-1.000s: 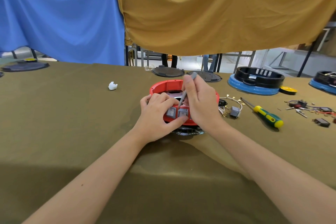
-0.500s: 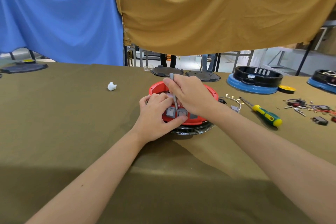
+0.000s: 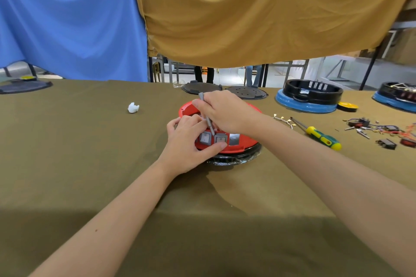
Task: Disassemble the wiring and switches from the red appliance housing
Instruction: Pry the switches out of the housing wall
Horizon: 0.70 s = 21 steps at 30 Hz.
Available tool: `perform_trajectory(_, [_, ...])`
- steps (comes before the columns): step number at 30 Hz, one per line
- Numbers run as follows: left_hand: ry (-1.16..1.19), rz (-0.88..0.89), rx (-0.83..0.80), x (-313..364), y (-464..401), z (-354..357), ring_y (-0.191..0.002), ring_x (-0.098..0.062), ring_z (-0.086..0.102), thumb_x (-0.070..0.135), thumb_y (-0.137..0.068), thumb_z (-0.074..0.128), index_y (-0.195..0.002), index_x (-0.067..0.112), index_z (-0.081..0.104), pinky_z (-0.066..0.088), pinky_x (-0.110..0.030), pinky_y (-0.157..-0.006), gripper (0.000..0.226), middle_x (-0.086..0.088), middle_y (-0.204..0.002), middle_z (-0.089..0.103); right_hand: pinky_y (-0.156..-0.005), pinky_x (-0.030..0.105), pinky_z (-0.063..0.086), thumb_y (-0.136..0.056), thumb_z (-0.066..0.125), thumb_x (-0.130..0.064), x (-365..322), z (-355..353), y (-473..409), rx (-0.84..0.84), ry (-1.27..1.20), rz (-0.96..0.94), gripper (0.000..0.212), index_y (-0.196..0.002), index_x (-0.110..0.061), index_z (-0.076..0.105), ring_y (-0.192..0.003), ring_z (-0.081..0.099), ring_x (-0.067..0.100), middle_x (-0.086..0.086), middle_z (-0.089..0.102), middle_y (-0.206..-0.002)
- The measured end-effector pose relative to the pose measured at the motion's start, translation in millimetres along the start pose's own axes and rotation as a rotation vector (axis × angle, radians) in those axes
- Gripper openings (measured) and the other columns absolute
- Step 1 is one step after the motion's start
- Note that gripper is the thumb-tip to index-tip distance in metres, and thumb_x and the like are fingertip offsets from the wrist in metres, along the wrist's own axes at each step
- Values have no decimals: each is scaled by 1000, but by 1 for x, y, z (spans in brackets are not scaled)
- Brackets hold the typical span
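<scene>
The round red plastic appliance housing [image 3: 236, 147] sits on a black base on the olive-green cloth-covered table [image 3: 90, 164], about mid-table and slightly right of centre. Its near wall carries two grey rocker switches [image 3: 212, 138] side by side, and just right of them an empty rectangular cut-out [image 3: 234, 139], which suggests one switch is already out.

The left hand [image 3: 186, 144] grips the near-left part of the housing, fingers curled over the rim above the switches and the thumb pressed against the wall below the right switch. The right hand [image 3: 225, 111] reaches over from the right, fingers clamped round a slim grey metal tool [image 3: 207, 113], whose tip points down behind the switches, inside the housing; exactly where the tip touches is hidden by the fingers.

The step in hand seems to be freeing a switch from behind. The next move probably calls for prying or pressing the switch's retaining clip with the tool tip while the left hand steadies the housing and eases the switch out through the wall.

To the right on the table lie a yellow-and-green-handled screwdriver [image 3: 322, 138], a small bundle of wires with brass terminals [image 3: 283, 120] and, farther right, loose removed parts [image 3: 380, 132].
</scene>
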State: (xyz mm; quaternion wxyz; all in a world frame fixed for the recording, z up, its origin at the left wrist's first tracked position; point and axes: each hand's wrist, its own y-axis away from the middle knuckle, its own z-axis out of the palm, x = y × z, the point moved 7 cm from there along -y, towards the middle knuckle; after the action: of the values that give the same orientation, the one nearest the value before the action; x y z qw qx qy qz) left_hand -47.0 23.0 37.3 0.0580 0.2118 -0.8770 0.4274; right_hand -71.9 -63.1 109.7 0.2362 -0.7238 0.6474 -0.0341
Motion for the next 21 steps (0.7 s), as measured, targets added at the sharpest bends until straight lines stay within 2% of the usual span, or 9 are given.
perform_trajectory(2, [1,-1,0,0,0,0,-105,-4,42,74,-83,45,-110,35,65,19,-32,-104,51,16,-101,55,-57,31,35,-107,37,-38,0,1,-4,-16,5,15,48,-71,-10,53,-59,48,15,0,51,-67])
perform_trajectory(4, [1,2,7,-1,0,0,-104,-4,42,73,-83,46,-108,35,64,20,-33,-104,49,18,-100,53,-60,33,40,-107,38,-38,2,1,-2,4,-30,18,49,-77,-5,57,-61,52,18,2,54,-68])
perform_trajectory(9, [2,-4,15,-1,0,0,-107,-3,42,73,-81,48,-102,33,62,16,-30,-103,47,20,-97,48,-63,41,51,-105,42,-37,13,-8,27,208,-233,-20,42,-86,-3,58,-61,59,23,10,61,-68])
perform_trajectory(13, [-4,-8,5,-2,0,2,-106,-3,42,73,-81,47,-101,32,62,17,-32,-105,47,17,-100,52,-62,38,50,-106,41,-38,5,-6,32,179,-95,-76,39,-89,-7,59,-63,62,20,5,64,-69])
perform_trajectory(18, [5,-9,6,-1,0,0,-106,-5,44,72,-82,48,-103,30,65,19,-33,-105,50,18,-97,51,-67,43,51,-107,38,-38,7,-7,12,106,-134,52,49,-85,0,61,-64,60,26,10,61,-69])
perform_trajectory(21, [9,-4,7,-1,1,0,-105,-5,44,73,-82,46,-103,31,65,18,-32,-105,52,16,-98,53,-66,41,52,-107,39,-37,10,-4,9,64,-168,85,50,-85,0,62,-59,58,19,7,61,-66])
